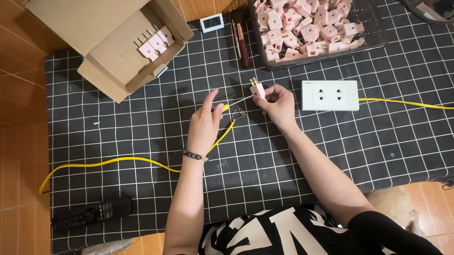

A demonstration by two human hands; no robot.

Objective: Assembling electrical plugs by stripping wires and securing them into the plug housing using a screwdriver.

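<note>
Right grip (pixel 276 99) pinches pink plug (pixel 257 89); left grip (pixel 207 118) pinches yellow wire (pixel 223 108) beside it.

There are three pink plugs (pixel 155 42) in one box (pixel 112 38), one socket strip (pixel 330 95), one basket (pixel 374 11), and two hands (pixel 204 125).

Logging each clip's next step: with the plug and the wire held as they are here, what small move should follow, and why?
Probably feed the wire end into the pink plug. The right hand holds the plug, prongs pointing away, while the left hand pinches the yellow cable near its stripped end. The wire reaches toward the plug's base, though whether it is already seated is too small to tell.
</note>
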